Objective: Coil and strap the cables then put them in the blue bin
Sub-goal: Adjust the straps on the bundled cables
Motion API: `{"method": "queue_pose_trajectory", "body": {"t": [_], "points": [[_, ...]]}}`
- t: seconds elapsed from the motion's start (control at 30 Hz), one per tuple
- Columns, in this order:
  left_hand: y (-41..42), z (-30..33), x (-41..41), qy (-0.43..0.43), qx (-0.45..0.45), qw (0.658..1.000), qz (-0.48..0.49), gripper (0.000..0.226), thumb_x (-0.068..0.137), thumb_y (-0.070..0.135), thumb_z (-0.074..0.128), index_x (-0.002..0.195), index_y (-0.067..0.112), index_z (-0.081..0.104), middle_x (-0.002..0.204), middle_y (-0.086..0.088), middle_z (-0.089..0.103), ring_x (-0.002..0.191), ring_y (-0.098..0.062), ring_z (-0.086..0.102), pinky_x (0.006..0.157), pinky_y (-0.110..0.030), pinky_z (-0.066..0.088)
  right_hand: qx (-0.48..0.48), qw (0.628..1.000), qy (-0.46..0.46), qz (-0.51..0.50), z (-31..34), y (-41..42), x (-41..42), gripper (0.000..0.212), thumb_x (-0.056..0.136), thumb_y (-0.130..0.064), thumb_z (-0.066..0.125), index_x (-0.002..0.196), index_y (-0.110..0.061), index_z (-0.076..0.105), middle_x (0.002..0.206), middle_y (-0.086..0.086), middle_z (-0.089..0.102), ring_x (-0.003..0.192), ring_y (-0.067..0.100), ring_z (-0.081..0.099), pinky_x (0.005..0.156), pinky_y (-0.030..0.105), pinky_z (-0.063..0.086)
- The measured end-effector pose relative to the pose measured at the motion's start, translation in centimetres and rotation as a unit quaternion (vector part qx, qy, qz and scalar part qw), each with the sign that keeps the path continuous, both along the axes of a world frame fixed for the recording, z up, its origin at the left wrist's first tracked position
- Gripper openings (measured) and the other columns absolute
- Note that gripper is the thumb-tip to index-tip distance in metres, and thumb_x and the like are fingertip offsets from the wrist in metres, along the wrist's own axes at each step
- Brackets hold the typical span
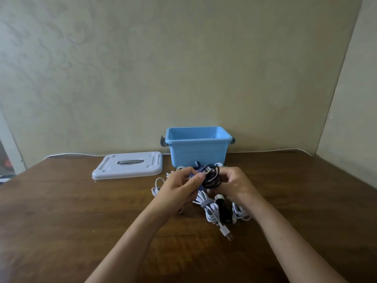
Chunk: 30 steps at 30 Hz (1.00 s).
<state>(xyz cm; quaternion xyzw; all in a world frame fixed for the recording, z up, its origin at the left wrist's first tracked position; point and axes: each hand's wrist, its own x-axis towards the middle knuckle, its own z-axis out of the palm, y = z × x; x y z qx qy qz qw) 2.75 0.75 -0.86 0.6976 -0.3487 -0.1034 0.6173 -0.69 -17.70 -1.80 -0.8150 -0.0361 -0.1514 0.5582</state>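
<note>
A coiled black cable [212, 177] is held above the table between both hands. My right hand [234, 183] grips the coil from the right. My left hand [179, 186] pinches a blue strap [196, 170] against the coil's left side. Below them on the table lies a white coiled cable [210, 211] bound with a grey strap, its USB plug pointing toward me. More loose white cable [157, 185] lies left of my hands and a white bundle [240, 213] lies right. The open blue bin [196, 152] stands behind, by the wall.
The bin's white lid [128, 165] lies flat to the left of the bin. A black object [223, 207] rests beside the white coil. The brown wooden table [61, 211] ends at the wall behind; a white cord runs along its back edge.
</note>
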Motion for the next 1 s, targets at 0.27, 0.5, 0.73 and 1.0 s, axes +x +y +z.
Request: {"method": "queue_pose_trajectory", "body": {"t": [0.27,0.5,0.73,1.0], "points": [[-0.3,-0.9,0.6,-0.106,0.148,0.983,0.003,0.025,0.085,0.034,0.076,0.069,0.02,0.062,0.049,0.014,0.047,0.047,-0.005,0.037,0.048,-0.017,0.029,0.132,0.988,0.044,0.071,0.6,-1.6,-0.8,0.02,0.098,-0.006,0.06,0.106,-0.009,0.078,0.11,0.011,0.076,0.108,0.027,0.071,0.097,0.04,0.056],[-0.6,-1.2,0.9,-0.153,0.166,0.972,0.061,0.025,0.092,0.032,0.068,0.068,0.037,0.065,0.052,0.02,0.06,0.047,0.002,0.048,0.049,-0.011,0.033,0.029,0.999,-0.019,0.024,0.9,0.4,-1.0,0.015,0.087,-0.026,0.078,0.096,-0.014,0.081,0.092,0.003,0.079,0.094,0.019,0.074,0.088,0.034,0.06],[-0.5,-1.4,1.4,-0.188,0.188,0.961,0.079,0.014,0.093,0.037,0.065,0.08,0.034,0.068,0.065,0.019,0.064,0.057,0.006,0.057,0.053,-0.01,0.038,-0.019,0.999,0.008,0.027,0.5,0.0,-0.6,0.017,0.082,-0.029,0.078,0.097,-0.023,0.081,0.094,-0.008,0.079,0.096,0.008,0.073,0.089,0.03,0.058],[-0.5,-1.7,1.7,-0.208,0.201,0.954,0.078,0.017,0.093,0.041,0.064,0.076,0.037,0.064,0.068,0.013,0.065,0.059,0.004,0.057,0.054,-0.015,0.042,-0.085,0.996,-0.038,-0.017,-0.5,0.2,-0.2,0.004,0.084,-0.027,0.082,0.087,-0.027,0.08,0.084,-0.01,0.077,0.085,0.009,0.073,0.081,0.033,0.06]]}}
